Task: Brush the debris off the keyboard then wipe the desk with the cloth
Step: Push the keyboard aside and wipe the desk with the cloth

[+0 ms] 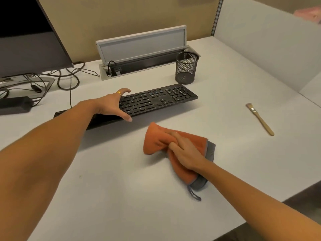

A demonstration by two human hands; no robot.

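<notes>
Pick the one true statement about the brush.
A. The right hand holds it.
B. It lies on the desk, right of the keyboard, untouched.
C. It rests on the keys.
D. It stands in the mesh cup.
B: the brush lies flat on the desk to the right of the keyboard with no hand on it, while the right hand grips the cloth.

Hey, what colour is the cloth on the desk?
The cloth is orange with a grey backing and loop, best seen in the head view.
</notes>
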